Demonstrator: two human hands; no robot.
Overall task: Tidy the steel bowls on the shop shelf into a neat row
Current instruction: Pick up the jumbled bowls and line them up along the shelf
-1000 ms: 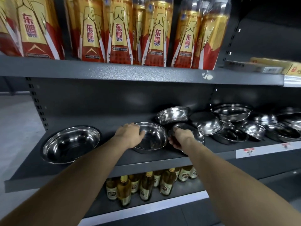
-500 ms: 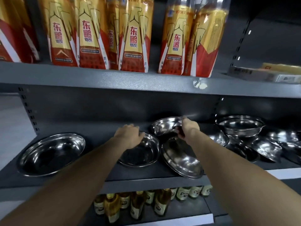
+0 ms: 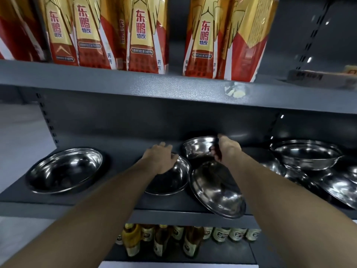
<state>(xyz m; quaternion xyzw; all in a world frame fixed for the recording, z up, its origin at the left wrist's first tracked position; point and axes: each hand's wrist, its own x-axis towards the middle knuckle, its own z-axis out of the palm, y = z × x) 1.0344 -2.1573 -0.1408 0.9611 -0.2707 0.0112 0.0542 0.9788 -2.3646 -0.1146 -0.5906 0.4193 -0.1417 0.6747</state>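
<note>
Your left hand (image 3: 159, 158) rests flat on the middle bowl's (image 3: 170, 182) rim, fingers spread; your right hand (image 3: 228, 149) pinches the tilted back bowl (image 3: 199, 149).

Steel bowls (image 3: 65, 169) by my left hand (image 3: 158, 157): mirror-polished metal. Shelf (image 3: 116, 206) beneath: matt, grainy grey painted metal. Bottles (image 3: 143, 33) overhead: glossy plastic wrap.

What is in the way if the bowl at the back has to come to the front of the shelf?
The right hand grips the back bowl. A tilted bowl lies directly in front of it, overhanging the shelf edge, and blocks that path.
</note>
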